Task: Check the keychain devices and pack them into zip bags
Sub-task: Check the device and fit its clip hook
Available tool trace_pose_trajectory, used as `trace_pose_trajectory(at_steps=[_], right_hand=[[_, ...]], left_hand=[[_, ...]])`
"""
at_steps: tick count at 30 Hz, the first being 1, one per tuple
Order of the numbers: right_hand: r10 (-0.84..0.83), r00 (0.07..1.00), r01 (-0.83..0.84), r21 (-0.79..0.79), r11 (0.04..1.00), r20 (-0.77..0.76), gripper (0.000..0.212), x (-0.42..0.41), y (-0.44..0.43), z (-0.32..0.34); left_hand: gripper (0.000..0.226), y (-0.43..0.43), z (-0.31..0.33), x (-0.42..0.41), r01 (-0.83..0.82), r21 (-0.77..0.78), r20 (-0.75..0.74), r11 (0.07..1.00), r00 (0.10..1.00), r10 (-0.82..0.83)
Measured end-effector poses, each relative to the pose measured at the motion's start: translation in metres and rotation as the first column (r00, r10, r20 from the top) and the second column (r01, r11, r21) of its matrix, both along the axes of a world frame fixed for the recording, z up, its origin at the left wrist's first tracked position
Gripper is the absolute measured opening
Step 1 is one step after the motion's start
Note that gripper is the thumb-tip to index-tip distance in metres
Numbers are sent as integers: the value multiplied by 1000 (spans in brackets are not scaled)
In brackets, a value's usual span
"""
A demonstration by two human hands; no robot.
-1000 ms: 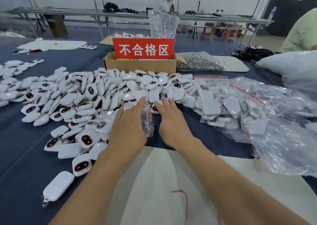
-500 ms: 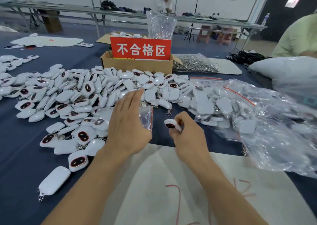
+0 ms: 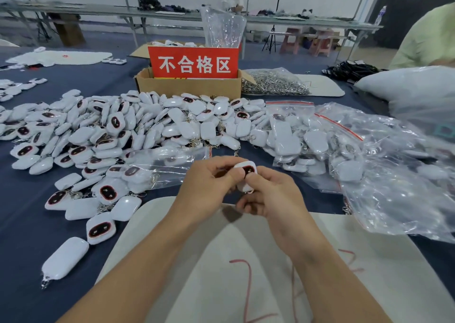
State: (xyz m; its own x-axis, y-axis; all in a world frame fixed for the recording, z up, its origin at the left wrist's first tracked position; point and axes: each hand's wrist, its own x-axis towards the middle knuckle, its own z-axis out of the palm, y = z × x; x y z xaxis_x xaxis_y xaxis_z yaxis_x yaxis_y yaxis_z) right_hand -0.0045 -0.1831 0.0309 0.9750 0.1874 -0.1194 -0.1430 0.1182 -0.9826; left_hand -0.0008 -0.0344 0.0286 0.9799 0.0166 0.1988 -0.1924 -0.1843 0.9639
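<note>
A white keychain device (image 3: 247,172) with a dark, red-rimmed face is held between both hands above the near edge of the blue table. My left hand (image 3: 209,184) curls round its left side and my right hand (image 3: 268,197) pinches its right side. A large pile of the same keychain devices (image 3: 128,130) spreads over the table to the left and behind. An empty clear zip bag (image 3: 170,160) lies just beyond my left hand. Filled zip bags (image 3: 293,135) with red seals lie to the right.
A cardboard box (image 3: 189,85) with a red sign stands behind the pile. A bag of metal rings (image 3: 273,83) lies to its right. Crumpled clear bags (image 3: 398,187) cover the right side. A white mat (image 3: 221,268) lies under my forearms. A person in green sits far right.
My right hand picked one device off the pile and drew it back. My left hand left the empty zip bag and joined it, so both hands now hold the device.
</note>
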Motion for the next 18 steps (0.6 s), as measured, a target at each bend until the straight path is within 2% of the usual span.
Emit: trace_pose_trajectory(at_steps=[3,7,11,18], right_hand=[[-39,999,39,15,999,-13,20,0,-1,0],[-80,997,79,-26,997,-16,22,-1,-3,-2],[-115,993,114,-51,992,-20,22,-1,-2,-4],[-47,999,45,-59,997,-26,17,1,-5,-8]], left_hand=[[38,3,0,0,63,10,23,998,998,-63],[27,3,-1,0,84,77,25,993,996,-86],[27,4,-2,0,81,123,28,989,996,-85],[22,0,-3,-1,43,76,-11,996,999,-42]])
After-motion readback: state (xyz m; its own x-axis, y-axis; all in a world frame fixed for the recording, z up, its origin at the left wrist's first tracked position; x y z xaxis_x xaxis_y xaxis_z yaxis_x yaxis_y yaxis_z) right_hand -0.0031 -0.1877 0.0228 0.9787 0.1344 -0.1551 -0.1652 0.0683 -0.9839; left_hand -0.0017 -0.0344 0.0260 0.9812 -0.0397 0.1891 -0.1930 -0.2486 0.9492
